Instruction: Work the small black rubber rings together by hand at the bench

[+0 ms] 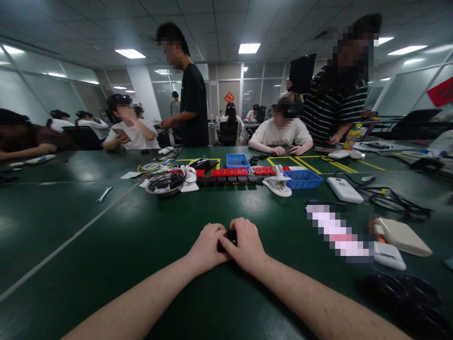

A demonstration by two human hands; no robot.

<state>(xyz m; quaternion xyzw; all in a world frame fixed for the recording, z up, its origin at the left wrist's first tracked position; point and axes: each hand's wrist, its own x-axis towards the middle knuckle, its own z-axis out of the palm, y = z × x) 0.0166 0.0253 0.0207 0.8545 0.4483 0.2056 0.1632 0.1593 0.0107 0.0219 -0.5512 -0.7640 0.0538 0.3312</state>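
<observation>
Both hands meet over the green tabletop (159, 245) around a small glossy black object with a rounded outline (231, 237). My left hand (208, 246) closes on its left side, fingers curled. Over its right side and top curls my right hand (247, 243), with the thumb lying across its front. Most of the object is hidden by the fingers, so its exact kind does not show.
Ahead lie a metal bowl of cables (164, 184), red power strips (228, 172), a white clamp (279, 184) and a blue basket (303, 179). A wrench (104, 194) lies left. Right are a white power bank (345, 190), cables and black rings (406, 293). People sit and stand opposite.
</observation>
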